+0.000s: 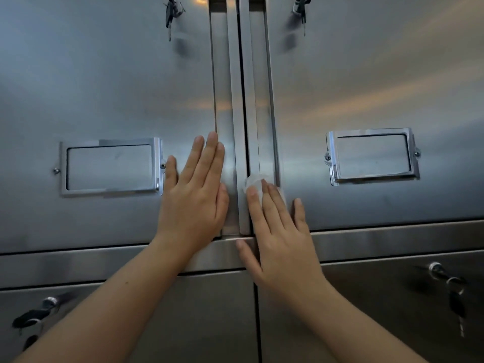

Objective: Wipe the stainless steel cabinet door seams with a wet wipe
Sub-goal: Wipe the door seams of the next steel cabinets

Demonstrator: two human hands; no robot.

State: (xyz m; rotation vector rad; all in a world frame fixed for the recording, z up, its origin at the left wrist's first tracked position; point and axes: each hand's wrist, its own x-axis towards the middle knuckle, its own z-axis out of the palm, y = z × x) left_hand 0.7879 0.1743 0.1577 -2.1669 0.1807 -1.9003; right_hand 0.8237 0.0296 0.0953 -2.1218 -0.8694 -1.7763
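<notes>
Two stainless steel cabinet doors meet at a dark vertical seam [245, 100], seen from close up. The left hand [193, 195] lies flat and released on the left door [104, 87], fingers straight and together just beside the seam, probably to steady the door against the push of wiping. The right hand [280, 231] is also flat and grasps nothing. Its straight fingers press a small white wipe [255, 183] against the recessed strip just right of the seam, near the bottom of the right door [379, 74]. Pressing with the fingertips likely keeps the wipe down in the narrow groove. Most of the wipe is hidden under the fingers, so its size and fold cannot be told. Each door carries a chrome label frame [110, 167]; whether either holds a card is unclear. Keys [171, 11] hang from locks at the top, partly cut off by the picture edge, and more keys lower down are dark and blurred. The tops of the doors and both elbows are out of view
</notes>
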